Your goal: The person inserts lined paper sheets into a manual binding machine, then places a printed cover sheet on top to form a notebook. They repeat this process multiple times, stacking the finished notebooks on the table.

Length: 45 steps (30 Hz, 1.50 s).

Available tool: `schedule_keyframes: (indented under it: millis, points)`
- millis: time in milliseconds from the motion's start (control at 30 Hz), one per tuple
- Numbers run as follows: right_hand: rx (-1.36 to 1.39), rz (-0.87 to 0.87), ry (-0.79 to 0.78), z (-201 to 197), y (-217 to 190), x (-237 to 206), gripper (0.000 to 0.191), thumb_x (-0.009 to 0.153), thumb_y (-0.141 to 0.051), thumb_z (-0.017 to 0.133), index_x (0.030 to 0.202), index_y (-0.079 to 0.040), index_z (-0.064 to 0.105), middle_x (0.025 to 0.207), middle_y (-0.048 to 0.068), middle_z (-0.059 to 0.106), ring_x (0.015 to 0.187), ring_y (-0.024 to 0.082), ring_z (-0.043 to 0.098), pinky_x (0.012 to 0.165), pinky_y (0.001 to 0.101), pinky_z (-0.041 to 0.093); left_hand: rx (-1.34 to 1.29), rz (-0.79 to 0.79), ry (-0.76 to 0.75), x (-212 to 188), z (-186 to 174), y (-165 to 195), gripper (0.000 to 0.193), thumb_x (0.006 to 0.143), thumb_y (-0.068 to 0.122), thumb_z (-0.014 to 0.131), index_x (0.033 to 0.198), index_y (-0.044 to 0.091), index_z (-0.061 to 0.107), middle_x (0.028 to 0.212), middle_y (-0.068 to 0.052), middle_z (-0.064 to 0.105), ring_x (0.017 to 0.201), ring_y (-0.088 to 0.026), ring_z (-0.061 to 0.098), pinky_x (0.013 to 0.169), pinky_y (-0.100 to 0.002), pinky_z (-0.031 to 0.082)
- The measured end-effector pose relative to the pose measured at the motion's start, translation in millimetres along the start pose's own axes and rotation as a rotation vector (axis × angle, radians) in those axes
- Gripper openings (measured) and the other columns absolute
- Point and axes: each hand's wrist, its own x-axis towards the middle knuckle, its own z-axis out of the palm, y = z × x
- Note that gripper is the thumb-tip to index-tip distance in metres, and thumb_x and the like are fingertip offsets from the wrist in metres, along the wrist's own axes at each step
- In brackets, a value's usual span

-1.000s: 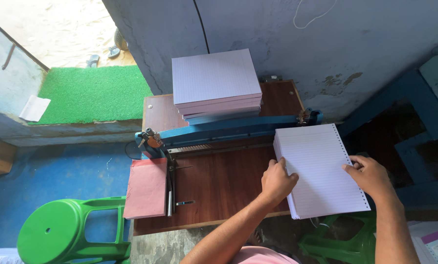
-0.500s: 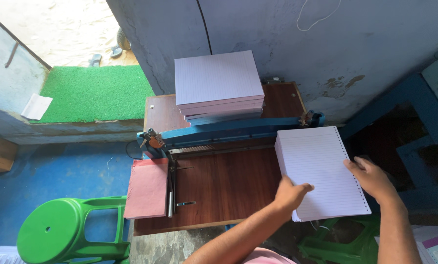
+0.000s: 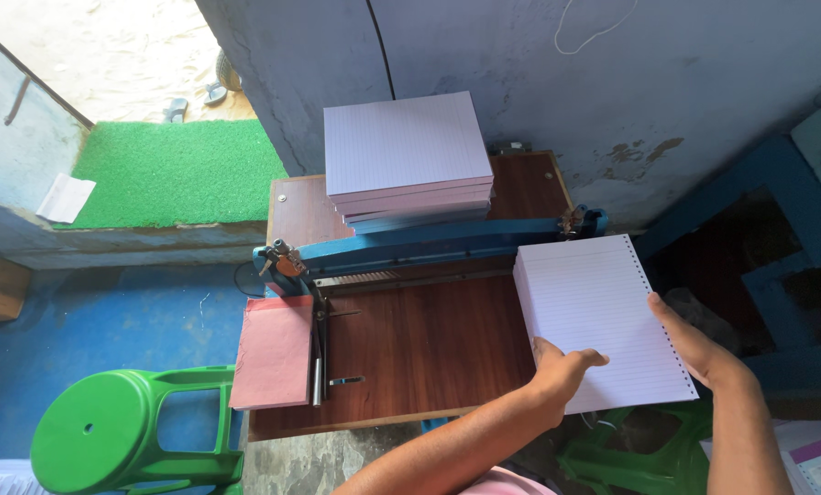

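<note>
Both hands, left hand [image 3: 562, 367] and right hand [image 3: 699, 348], grip closed on the punched paper stack [image 3: 598, 316] at the bench's [image 3: 410, 348] three o'clock edge, not yet set under the blue punch [image 3: 429, 246]; more stacks [image 3: 406, 156] wait at twelve o'clock.

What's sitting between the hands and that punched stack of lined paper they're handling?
Nothing visible. The left hand rests on the punched stack of lined paper's near edge, and the right hand grips its perforated right edge, both in direct contact.
</note>
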Motion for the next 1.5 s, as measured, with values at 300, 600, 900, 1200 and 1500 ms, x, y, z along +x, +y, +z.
schedule_keyframes:
  millis: [300, 600, 900, 1200, 1500]
  points:
    - [-0.111, -0.206, 0.276, -3, -18, -6, 0.101, 0.084, -0.085, 0.035, 0.152, -0.013, 0.052, 0.156, 0.025, 0.050, 0.150, 0.042, 0.041, 0.121, 0.0715, 0.025, -0.222, 0.052, -0.020, 14, -30, -3, 0.080, 0.081, 0.018, 0.066, 0.146, -0.010, 0.030, 0.130, -0.029, 0.055, 0.125, -0.041, 0.060, 0.109, -0.058, 0.048]
    - [-0.219, -1.006, 0.573, 17, -141, -26, 0.063, 0.095, -0.051, 0.069, 0.132, 0.000, 0.069, 0.135, 0.022, 0.065, 0.130, 0.036, 0.060, 0.108, 0.0493, 0.048, -0.340, 0.240, 0.287, 46, -134, 39, 0.053, 0.082, 0.017, 0.066, 0.133, 0.004, 0.063, 0.119, -0.014, 0.060, 0.116, -0.030, 0.054, 0.101, -0.051, 0.042]
    - [-0.313, -1.316, 0.395, 99, -274, -46, 0.046, 0.090, -0.030, 0.076, 0.125, -0.001, 0.070, 0.132, 0.019, 0.066, 0.125, 0.035, 0.060, 0.105, 0.0462, 0.050, -0.515, 0.468, 0.488, 45, -255, 83, 0.039, 0.088, 0.010, 0.055, 0.126, 0.010, 0.063, 0.096, -0.002, 0.062, 0.090, -0.016, 0.062, 0.072, -0.036, 0.052]
    - [-0.496, -1.382, 0.342, 143, -325, -34, 0.053, 0.086, -0.021, 0.075, 0.133, -0.001, 0.065, 0.134, 0.017, 0.062, 0.131, 0.034, 0.054, 0.111, 0.0457, 0.046, -0.401, 0.583, 0.688, 21, -331, 124, 0.062, 0.078, 0.004, 0.055, 0.140, 0.009, 0.056, 0.107, -0.009, 0.066, 0.092, -0.019, 0.064, 0.078, -0.041, 0.053]
    - [-0.593, -1.259, 0.350, 152, -325, -18, 0.052, 0.082, -0.019, 0.074, 0.132, -0.005, 0.065, 0.134, 0.012, 0.060, 0.130, 0.029, 0.053, 0.112, 0.0430, 0.047, -0.119, 0.616, 0.627, 19, -350, 152, 0.067, 0.081, 0.002, 0.048, 0.147, 0.006, 0.052, 0.103, -0.005, 0.065, 0.081, -0.015, 0.063, 0.067, -0.033, 0.053]
